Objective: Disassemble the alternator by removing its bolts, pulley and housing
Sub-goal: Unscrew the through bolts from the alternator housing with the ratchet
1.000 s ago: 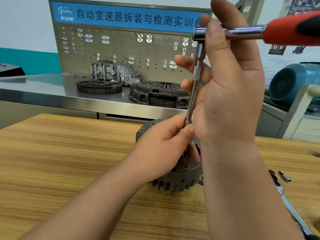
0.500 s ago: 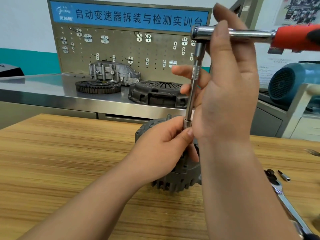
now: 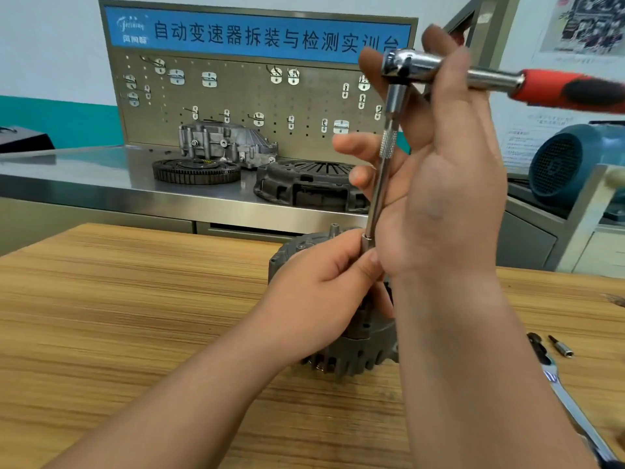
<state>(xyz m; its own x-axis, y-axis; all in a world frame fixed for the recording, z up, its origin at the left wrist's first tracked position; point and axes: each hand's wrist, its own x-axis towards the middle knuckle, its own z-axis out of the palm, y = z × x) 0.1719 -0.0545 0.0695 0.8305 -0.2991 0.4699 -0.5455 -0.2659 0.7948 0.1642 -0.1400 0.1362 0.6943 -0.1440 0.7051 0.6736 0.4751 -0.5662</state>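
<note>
Below left grip (image 3: 324, 292) on socket (image 3: 366, 244) and right grip (image 3: 439, 184) on ratchet (image 3: 487, 77), alternator (image 3: 358, 348)

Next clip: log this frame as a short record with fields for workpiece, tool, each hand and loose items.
workpiece: alternator on the table
tool: ratchet, red handle, extension pointing down into a socket
left hand: pinches the socket atop the alternator
right hand: wraps the extension below the ratchet head
loose items: wrench and bit on the table, right of the alternator
</note>
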